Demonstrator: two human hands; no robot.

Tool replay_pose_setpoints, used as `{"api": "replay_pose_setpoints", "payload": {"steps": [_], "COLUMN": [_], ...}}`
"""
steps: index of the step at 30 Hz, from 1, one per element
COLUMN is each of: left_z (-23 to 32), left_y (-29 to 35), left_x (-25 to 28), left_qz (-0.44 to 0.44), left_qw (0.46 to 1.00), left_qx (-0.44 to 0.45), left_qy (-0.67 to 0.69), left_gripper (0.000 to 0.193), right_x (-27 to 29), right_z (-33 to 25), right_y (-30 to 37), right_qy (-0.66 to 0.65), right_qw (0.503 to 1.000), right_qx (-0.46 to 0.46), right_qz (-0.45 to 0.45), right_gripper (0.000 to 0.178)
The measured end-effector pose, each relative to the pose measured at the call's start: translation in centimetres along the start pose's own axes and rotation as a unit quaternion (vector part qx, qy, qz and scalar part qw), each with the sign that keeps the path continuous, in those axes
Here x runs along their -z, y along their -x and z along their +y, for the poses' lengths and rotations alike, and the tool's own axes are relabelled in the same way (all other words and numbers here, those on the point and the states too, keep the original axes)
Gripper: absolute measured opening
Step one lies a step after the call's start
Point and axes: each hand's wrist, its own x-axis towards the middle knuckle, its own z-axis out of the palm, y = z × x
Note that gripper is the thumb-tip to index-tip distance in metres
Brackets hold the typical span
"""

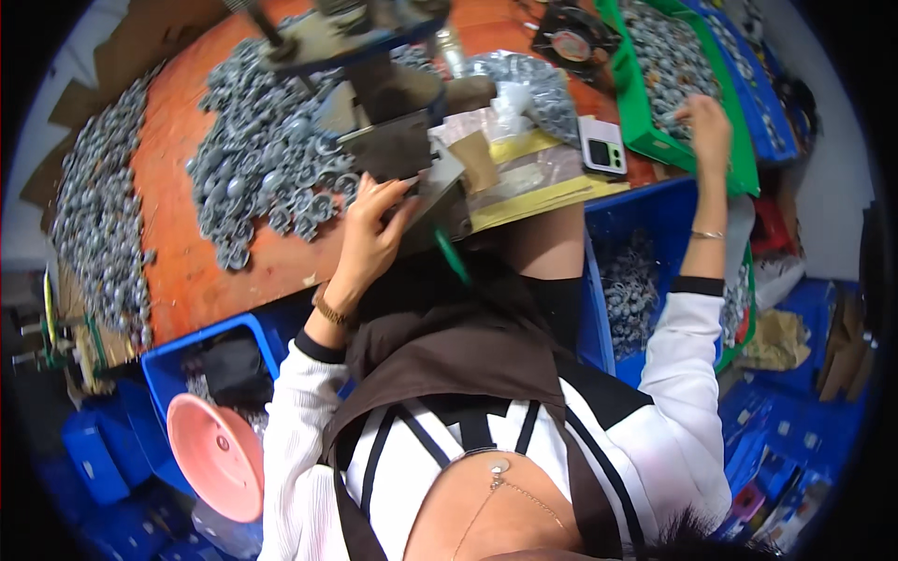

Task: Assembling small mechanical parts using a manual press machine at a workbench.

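Observation:
My left hand (372, 227) is at the lower front of a bench press (383, 89) with a dark metal block. Its fingers are bent together at the block's edge, and what they hold there is hidden. Out to the right, my right hand (708, 131) hovers at the edge of a green tray (741, 170) full of small metal parts (666, 70). Thumb and fingers come together in a pinch, with whatever is between them too small to make out. Left of the press lies a heap of grey cup-shaped parts (271, 168) on the orange tabletop (173, 224).
Along the table's left side runs another pile of small parts (103, 224). A phone (601, 147) lies by the green tray, near yellow-edged packaging (524, 182) and a small fan (569, 42). Blue bins (599, 309) stand below the table edge, with a pink basin (215, 458) at lower left.

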Motion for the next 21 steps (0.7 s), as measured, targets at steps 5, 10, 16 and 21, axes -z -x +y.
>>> {"api": "replay_pose_setpoints", "payload": {"steps": [5,10,16,21], "left_z": [-1.5,1.2,0.9,0.5], "left_y": [-0.5,-0.5,-0.4,-0.2], "left_x": [0.4,1.0,0.5,0.4], "left_qz": [-0.011,-0.046,-0.049,-0.051], "left_qw": [0.996,0.981,0.972,0.942], "left_qx": [-0.088,-0.057,-0.123,-0.229], "left_qy": [-0.024,-0.178,-0.194,-0.24], "left_gripper": [0.025,0.023,0.04,0.043], "right_x": [2.1,2.9,1.2,0.0], "right_z": [-6.5,-10.1,-14.1,-15.4], "right_y": [-0.8,1.8,6.6,9.2], "right_qy": [-0.325,-0.454,-0.417,-0.421], "right_qw": [0.925,0.884,0.906,0.906], "right_qx": [-0.014,0.023,-0.015,-0.031], "right_qz": [0.198,0.112,0.078,-0.007], "right_gripper": [0.016,0.016,0.022,0.018]}}
